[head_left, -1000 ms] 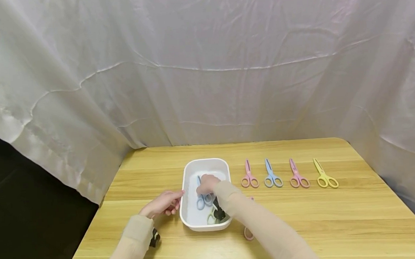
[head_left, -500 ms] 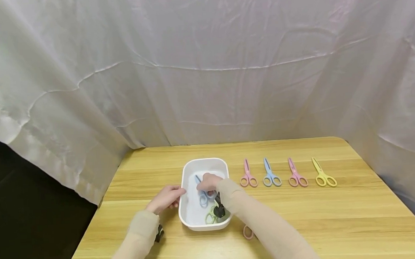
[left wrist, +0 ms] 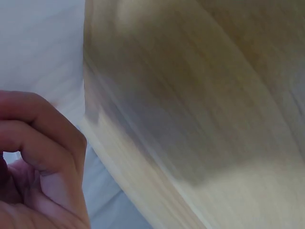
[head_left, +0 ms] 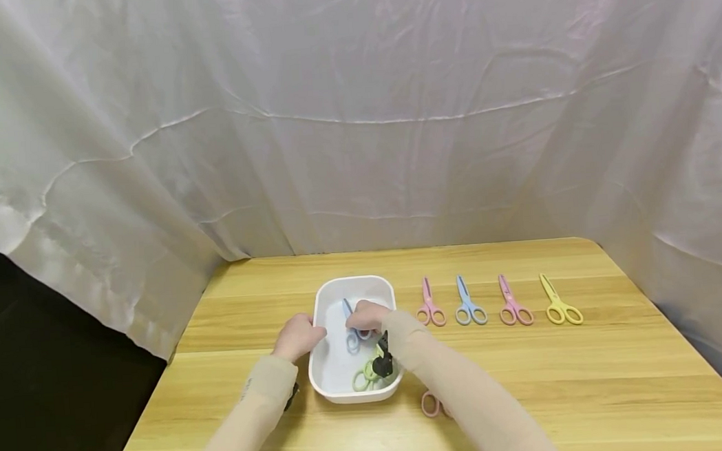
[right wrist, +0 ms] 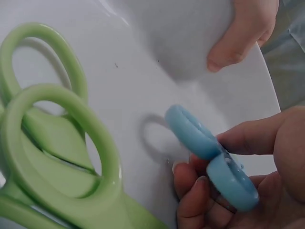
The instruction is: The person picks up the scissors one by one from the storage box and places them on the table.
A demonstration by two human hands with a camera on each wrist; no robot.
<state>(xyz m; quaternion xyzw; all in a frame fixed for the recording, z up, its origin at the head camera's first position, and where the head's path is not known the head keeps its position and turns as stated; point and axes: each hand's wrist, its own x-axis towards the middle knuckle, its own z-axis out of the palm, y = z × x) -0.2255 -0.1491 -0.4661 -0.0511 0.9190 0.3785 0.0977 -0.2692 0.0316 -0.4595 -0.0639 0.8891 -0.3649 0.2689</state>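
A white bin [head_left: 333,372] stands on the table. My left hand [head_left: 297,337] grips its left rim, thumb over the edge and fingers outside. In the left wrist view the curled fingers [left wrist: 52,143] show at the left, the bin out of view. Inside the bin my right hand [head_left: 368,316] pinches blue scissors [right wrist: 190,136] between thumb and fingers. Their handle loops are raised off the bin floor; the hand covers part of them. Green scissors [right wrist: 114,210] lie near the bin's front end, partly behind the right wrist's black camera; whether one pair or more, I cannot tell.
Right of the bin, scissors lie in a row: pink [head_left: 429,309], blue [head_left: 469,306], pink [head_left: 513,306] and yellow [head_left: 559,304]. Another pink pair [head_left: 430,405] is partly under the right forearm. A pale curtain [head_left: 358,177] hangs behind the wooden table [head_left: 594,390].
My left hand has gone from fingertips at the bin's side to a grip on its rim. The blue scissors, held by my right hand, have tilted and shifted slightly. The head view has drifted a little.
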